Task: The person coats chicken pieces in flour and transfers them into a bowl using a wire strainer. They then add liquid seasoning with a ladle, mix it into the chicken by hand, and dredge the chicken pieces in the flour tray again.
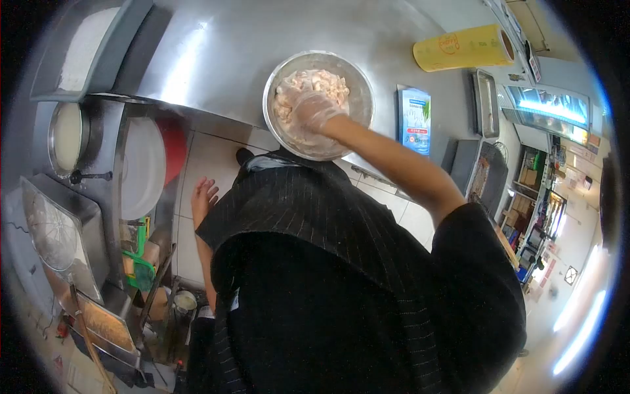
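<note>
Bowl (363, 102): I have it at the near edge of the surface (230, 46), its rim reaching just over that edge, close against the dark apron (315, 230).
Pieces (331, 82): all that I can see of the pale pink food lies inside the bowl, heaped toward its far side, with a wet-looking whitish smear along the wall.
Right hand (308, 110): gloved in thin clear plastic and down among the pieces; the fingertips are buried, so I cannot tell whether they are spread or closed on anything.
Left hand (205, 195): hanging over the floor, well apart from the bowl, fingers loosely curled and parted; I see nothing in it.
Done in the bowl: the pieces are gathered there, and I judge them at least partly coated, since many look pale and slick.
Left in the bowl: I judge the handling unfinished, because the right hand is in the heap; how evenly the pieces are covered I cannot tell.
Pouch (415, 121): lying near the surface's near edge, right of the bowl and apart from it; whether it is opened I cannot make out.
Yellow roll (459, 48): farther back toward the surface's right edge, touched by neither hand.
Metal tray (485, 105): at the surface's right end, beyond the pouch.
</note>
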{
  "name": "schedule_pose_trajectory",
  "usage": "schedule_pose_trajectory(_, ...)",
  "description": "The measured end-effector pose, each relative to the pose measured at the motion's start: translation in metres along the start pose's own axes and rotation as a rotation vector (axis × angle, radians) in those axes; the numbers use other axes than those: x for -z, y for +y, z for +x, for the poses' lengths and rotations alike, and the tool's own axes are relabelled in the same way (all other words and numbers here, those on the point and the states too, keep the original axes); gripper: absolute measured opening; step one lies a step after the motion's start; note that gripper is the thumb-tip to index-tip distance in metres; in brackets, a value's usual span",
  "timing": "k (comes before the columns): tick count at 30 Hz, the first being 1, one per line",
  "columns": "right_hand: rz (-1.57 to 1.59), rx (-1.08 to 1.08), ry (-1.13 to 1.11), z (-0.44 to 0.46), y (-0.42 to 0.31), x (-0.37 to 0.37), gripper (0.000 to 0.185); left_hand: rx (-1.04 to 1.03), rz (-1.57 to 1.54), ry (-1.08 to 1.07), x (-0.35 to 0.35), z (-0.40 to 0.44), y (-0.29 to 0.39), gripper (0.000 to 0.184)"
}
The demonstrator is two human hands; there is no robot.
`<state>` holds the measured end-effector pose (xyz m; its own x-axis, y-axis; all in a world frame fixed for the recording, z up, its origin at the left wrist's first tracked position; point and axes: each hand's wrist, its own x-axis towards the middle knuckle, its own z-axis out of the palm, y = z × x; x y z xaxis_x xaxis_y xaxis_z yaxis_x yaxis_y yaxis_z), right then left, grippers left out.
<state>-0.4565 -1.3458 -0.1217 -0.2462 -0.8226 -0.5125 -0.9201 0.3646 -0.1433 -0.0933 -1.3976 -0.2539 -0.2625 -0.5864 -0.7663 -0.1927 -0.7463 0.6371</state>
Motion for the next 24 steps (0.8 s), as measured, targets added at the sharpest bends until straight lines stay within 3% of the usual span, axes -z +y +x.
schedule_pose_trajectory(3,-0.052,0.014,0.079,-0.009,-0.009,-0.001,0.077,0.037,-0.036,0.036,-0.003,-0.003,-0.011,0.053)
schedule_pose_trajectory(5,-0.078,-0.001,-0.004,0.002,-0.005,0.007,0.064,0.056,-0.049,0.072,0.009,0.007,-0.034,0.05)
schedule_pose_trajectory(7,0.029,0.034,0.08,0.002,0.014,0.001,0.05,-0.061,-0.109,-0.032,0.037,0.037,-0.075,0.053)
schedule_pose_trajectory(11,0.165,-0.086,-0.151,-0.011,0.03,0.019,0.053,-0.07,-0.036,-0.021,0.037,0.035,-0.063,0.055)
schedule_pose_trajectory(14,0.199,-0.118,-0.261,-0.011,0.044,0.035,0.055,0.035,-0.146,0.134,0.02,0.017,-0.037,0.054)
schedule_pose_trajectory(16,0.059,-0.039,-0.313,-0.012,0.056,0.022,0.039,0.033,-0.091,0.135,0.011,0.009,-0.018,0.055)
schedule_pose_trajectory(21,0.008,-0.032,-0.322,-0.044,0.038,0.016,0.06,-0.063,0.018,0.09,-0.021,0.004,0.032,0.052)
schedule_pose_trajectory(23,-0.01,-0.041,-0.385,-0.046,0.028,0.026,0.067,-0.199,0.101,-0.064,-0.049,-0.012,0.065,0.04)
schedule_pose_trajectory(24,-0.036,-0.046,-0.305,-0.043,0.028,0.023,0.071,-0.198,0.103,-0.059,-0.064,-0.024,0.086,0.04)
